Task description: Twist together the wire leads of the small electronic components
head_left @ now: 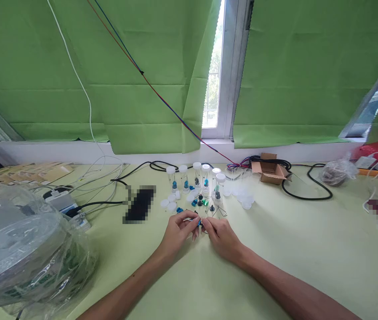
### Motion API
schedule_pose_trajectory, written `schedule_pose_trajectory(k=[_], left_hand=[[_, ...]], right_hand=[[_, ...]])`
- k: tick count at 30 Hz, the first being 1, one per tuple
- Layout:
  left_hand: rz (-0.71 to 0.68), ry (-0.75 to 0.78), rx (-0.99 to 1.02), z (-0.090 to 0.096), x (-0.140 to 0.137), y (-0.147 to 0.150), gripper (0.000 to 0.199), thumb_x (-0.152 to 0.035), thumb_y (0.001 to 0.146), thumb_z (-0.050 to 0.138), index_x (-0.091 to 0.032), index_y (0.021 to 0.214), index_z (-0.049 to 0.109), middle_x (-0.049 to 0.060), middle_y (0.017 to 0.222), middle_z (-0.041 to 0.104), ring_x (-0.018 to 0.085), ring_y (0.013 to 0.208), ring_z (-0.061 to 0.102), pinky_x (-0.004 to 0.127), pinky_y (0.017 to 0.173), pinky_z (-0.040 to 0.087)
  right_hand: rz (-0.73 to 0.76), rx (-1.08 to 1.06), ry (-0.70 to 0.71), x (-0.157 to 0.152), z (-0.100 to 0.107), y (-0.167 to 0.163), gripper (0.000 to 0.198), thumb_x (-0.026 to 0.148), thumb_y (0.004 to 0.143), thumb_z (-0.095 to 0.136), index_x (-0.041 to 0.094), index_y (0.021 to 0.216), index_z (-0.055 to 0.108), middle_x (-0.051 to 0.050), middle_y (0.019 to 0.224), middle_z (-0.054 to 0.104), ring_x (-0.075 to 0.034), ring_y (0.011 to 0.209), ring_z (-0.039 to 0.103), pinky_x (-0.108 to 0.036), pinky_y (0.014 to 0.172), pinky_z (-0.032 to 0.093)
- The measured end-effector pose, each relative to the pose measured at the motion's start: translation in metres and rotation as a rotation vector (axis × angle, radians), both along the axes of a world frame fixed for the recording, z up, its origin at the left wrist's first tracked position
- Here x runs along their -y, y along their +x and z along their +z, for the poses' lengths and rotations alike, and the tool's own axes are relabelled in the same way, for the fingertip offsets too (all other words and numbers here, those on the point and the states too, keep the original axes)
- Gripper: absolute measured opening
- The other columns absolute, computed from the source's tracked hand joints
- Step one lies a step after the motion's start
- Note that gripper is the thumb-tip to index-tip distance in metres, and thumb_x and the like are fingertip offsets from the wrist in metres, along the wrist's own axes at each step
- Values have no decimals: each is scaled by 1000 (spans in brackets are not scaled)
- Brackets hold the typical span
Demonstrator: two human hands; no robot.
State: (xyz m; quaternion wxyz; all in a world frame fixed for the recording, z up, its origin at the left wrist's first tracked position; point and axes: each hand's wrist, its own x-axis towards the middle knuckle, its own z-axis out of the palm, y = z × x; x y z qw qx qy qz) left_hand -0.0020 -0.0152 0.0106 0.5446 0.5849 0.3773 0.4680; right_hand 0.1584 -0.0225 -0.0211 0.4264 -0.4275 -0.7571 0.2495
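Observation:
My left hand point(178, 231) pinches a small blue part point(199, 223) with a dark piece on it. Fingertips of my right hand point(221, 234) are closed at the same part's right side; what they hold is too small to make out. Just beyond my hands lie loose blue pieces point(180, 210), a green piece point(205, 202), a black piece point(212, 207) and thin L-shaped metal rods point(221, 211). Behind these stand several clear tubes point(197, 174) with white lids, with blue, green or dark parts inside. White round caps point(172, 207) lie to the left.
Left: a plastic-wrapped spool point(25, 258), a pixelated dark slab point(140, 204), a white adapter point(58, 200) and cables. Right: more translucent caps point(246, 200), an open cardboard box point(270, 172), a black cable point(308, 198) and a bagged bundle point(337, 173). Green blinds hang behind the table point(292, 249).

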Motion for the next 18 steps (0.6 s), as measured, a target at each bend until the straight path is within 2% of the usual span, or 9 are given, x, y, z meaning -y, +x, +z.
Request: schedule_pose_trajectory(k=[4, 7, 11, 18], left_hand=[[19, 6, -8, 0, -2, -2, 18, -32, 81, 66, -14, 78, 65, -1, 57, 57, 11, 52, 50, 23, 53, 42], [41, 2, -14, -1, -3, -3, 18, -32, 81, 67, -14, 78, 65, 0, 62, 58, 10, 52, 50, 23, 53, 42], [37, -3, -9, -3, -4, -4, 19, -33, 80, 67, -15, 79, 65, 1, 68, 59, 10, 53, 50, 23, 53, 42], [4, 14, -16, -5, -4, -3, 19, -33, 82, 66, -14, 79, 65, 0, 61, 57, 11, 53, 50, 24, 52, 42]], right_hand=[[7, -25, -48, 2, 2, 0, 22, 35, 97, 41, 20, 85, 51, 8, 50, 40, -10, 45, 32, -23, 50, 26], [30, -48, -69, 3, 3, 0, 15, 33, 93, 48, 19, 98, 49, 11, 48, 36, -9, 43, 31, -22, 48, 25], [48, -42, -61, 3, 1, 0, 12, 31, 93, 48, 19, 98, 47, 12, 49, 34, -9, 43, 30, -21, 48, 25], [26, -11, -38, 2, 1, 1, 15, 32, 94, 45, 20, 88, 48, 10, 50, 37, -9, 45, 32, -22, 50, 26]])
